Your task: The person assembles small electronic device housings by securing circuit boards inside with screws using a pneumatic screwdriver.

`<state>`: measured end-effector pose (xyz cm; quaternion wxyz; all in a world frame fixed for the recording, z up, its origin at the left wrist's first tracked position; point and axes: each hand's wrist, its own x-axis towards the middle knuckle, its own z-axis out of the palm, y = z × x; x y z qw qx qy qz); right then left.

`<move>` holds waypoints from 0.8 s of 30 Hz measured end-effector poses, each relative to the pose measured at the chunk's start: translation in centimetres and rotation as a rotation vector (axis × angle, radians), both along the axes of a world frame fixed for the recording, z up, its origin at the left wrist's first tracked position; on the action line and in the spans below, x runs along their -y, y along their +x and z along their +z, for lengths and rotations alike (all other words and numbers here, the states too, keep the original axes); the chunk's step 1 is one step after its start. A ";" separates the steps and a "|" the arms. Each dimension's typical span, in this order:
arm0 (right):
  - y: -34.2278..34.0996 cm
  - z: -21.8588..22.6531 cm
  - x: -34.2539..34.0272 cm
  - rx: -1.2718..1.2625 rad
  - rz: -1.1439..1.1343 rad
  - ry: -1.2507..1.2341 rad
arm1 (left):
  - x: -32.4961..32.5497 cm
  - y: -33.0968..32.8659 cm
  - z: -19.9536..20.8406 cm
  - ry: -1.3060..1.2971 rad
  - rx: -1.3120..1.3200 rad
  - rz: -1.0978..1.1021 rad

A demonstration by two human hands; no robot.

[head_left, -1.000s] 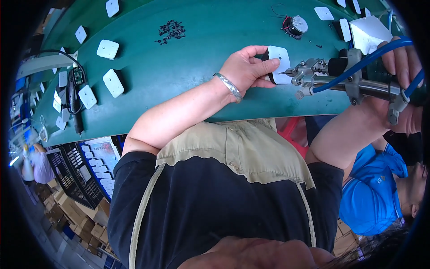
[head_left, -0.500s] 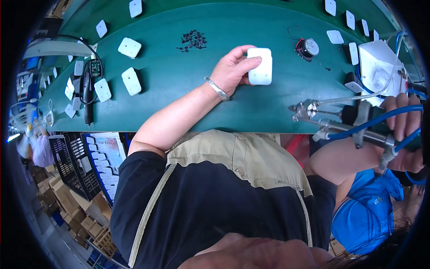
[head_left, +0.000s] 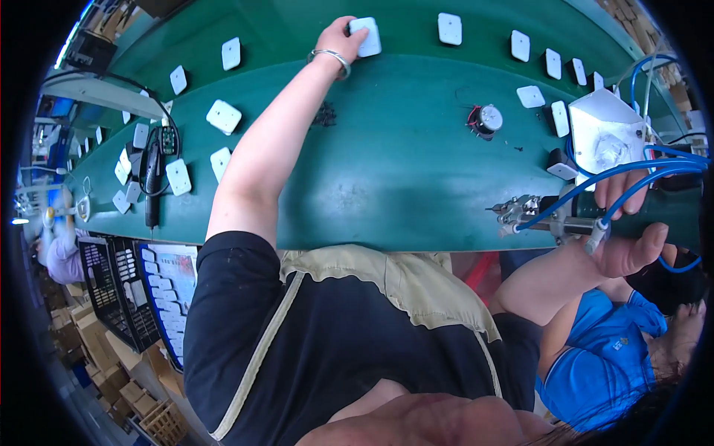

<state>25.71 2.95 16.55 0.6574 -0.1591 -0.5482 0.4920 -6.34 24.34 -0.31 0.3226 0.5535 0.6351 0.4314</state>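
Note:
My left arm reaches across the green work surface (head_left: 387, 171). At its far side my left hand (head_left: 339, 39) grips a small white rounded box (head_left: 366, 37), thumb on the front face. A metal bracelet (head_left: 332, 62) circles that wrist. Below it, a pile of small black screws (head_left: 325, 115) is partly hidden by my forearm. On the right, my right hand (head_left: 628, 253) is beside a metal pneumatic device (head_left: 550, 221) with blue hoses. Its thumb stands apart from the fingers, which are partly behind the hoses; I see nothing held in it.
Several similar white boxes line the back, such as one white box (head_left: 450, 30). A round motor with red wires (head_left: 487, 120) lies right of centre. A corded black screwdriver (head_left: 152, 182) is at left, a white tray (head_left: 606, 134) at right. A person in blue (head_left: 595, 357) sits nearby.
My left hand has carried the white box from mid-surface to the far side. My right hand has shifted left along the device, its thumb now stretched out. The view has tilted slightly.

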 end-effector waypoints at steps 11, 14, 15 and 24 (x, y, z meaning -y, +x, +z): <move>0.6 -0.7 -1.1 0.005 -0.033 -0.023 | -4.8 4.5 0.4 0.362 -0.648 -0.225; 0.4 -0.9 -2.4 0.028 -0.075 -0.064 | -6.6 9.4 0.1 0.020 -0.572 -0.256; 0.1 -0.7 -2.5 0.021 -0.085 -0.069 | -7.8 10.3 -0.3 -0.056 -0.528 -0.257; 0.2 -1.3 -3.9 -0.013 -0.073 0.006 | -11.9 12.8 -1.8 -0.234 -0.338 -0.304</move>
